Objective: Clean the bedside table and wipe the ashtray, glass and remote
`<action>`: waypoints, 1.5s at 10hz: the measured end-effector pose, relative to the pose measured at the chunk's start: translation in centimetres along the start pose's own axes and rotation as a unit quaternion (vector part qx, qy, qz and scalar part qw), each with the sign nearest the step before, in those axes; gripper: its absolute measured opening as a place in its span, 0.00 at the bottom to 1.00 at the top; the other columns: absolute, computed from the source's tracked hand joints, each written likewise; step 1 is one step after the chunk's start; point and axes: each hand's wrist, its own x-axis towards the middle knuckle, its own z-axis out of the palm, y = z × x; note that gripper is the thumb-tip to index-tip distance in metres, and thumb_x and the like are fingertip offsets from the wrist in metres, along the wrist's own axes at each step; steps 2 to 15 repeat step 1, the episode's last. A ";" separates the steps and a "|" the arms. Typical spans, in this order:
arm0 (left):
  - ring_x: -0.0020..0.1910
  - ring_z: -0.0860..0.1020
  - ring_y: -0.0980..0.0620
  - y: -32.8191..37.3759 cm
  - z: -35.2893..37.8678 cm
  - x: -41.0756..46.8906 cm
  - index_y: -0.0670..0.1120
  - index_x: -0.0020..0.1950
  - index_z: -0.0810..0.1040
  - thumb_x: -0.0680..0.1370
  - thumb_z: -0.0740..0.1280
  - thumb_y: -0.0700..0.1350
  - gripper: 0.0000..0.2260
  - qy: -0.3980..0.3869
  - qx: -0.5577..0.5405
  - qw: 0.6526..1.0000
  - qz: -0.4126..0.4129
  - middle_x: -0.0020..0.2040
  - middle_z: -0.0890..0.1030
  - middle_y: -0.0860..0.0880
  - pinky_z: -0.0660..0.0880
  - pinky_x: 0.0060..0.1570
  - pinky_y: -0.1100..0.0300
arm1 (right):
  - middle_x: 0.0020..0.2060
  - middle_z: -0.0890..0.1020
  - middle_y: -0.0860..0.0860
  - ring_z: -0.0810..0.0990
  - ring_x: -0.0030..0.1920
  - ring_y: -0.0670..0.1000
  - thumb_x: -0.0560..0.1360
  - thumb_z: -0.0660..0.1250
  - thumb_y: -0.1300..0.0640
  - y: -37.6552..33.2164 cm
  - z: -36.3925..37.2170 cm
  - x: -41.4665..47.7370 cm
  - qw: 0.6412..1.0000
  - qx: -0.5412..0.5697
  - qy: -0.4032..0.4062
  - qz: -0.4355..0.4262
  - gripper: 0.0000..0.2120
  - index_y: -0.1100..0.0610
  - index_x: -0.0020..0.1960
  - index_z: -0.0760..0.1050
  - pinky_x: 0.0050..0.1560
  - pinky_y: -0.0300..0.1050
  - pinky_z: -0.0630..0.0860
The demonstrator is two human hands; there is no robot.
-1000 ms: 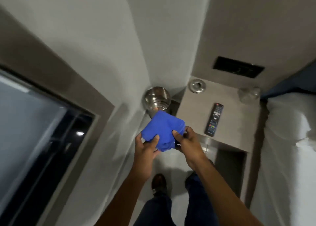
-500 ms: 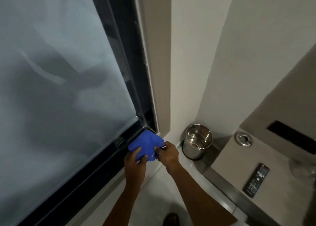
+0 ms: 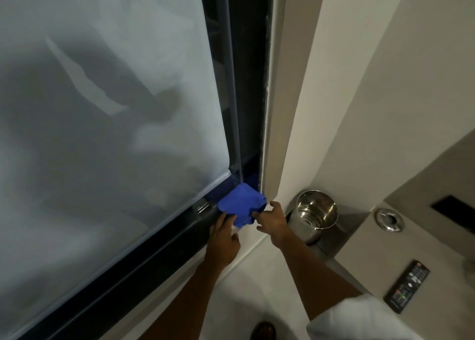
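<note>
I hold a folded blue cloth low against the bottom right corner of a dark window frame. My left hand grips its lower edge from below. My right hand pinches its right edge with the thumb, the other fingers spread. The round metal ashtray sits at the far left corner of the beige bedside table, well right of my hands. A black remote lies near the table's front edge. The glass is only a blurred shape at the right border.
A shiny steel bin stands on the floor between the wall corner and the table, just right of my right hand. The frosted window pane fills the left. A dark wall panel sits above the table. One shoe shows below.
The view has swung left from the bedside table to the window. Both hands carried the blue cloth away from the table to the window frame's lower corner.
</note>
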 end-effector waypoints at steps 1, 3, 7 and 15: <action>0.72 0.65 0.47 0.9 0.3 -0.7 0.52 0.74 0.61 0.74 0.68 0.41 0.30 0.043 0.078 0.996 -0.007 0.75 0.63 0.49 0.65 0.69 0.53 | 0.55 0.78 0.59 0.79 0.54 0.57 0.72 0.72 0.62 -1.0 -1.8 -1.2 0.999 -0.024 0.001 -0.026 0.39 0.55 0.76 0.54 0.57 0.55 0.79; 0.72 0.65 0.47 0.9 0.3 -0.7 0.52 0.74 0.61 0.74 0.68 0.41 0.30 0.043 0.078 0.996 -0.007 0.75 0.63 0.49 0.65 0.69 0.53 | 0.55 0.78 0.59 0.79 0.54 0.57 0.72 0.72 0.62 -1.0 -1.8 -1.2 0.999 -0.024 0.001 -0.026 0.39 0.55 0.76 0.54 0.57 0.55 0.79; 0.72 0.65 0.47 0.9 0.3 -0.7 0.52 0.74 0.61 0.74 0.68 0.41 0.30 0.043 0.078 0.996 -0.007 0.75 0.63 0.49 0.65 0.69 0.53 | 0.55 0.78 0.59 0.79 0.54 0.57 0.72 0.72 0.62 -1.0 -1.8 -1.2 0.999 -0.024 0.001 -0.026 0.39 0.55 0.76 0.54 0.57 0.55 0.79; 0.72 0.65 0.47 0.9 0.3 -0.7 0.52 0.74 0.61 0.74 0.68 0.41 0.30 0.043 0.078 0.996 -0.007 0.75 0.63 0.49 0.65 0.69 0.53 | 0.55 0.78 0.59 0.79 0.54 0.57 0.72 0.72 0.62 -1.0 -1.8 -1.2 0.999 -0.024 0.001 -0.026 0.39 0.55 0.76 0.54 0.57 0.55 0.79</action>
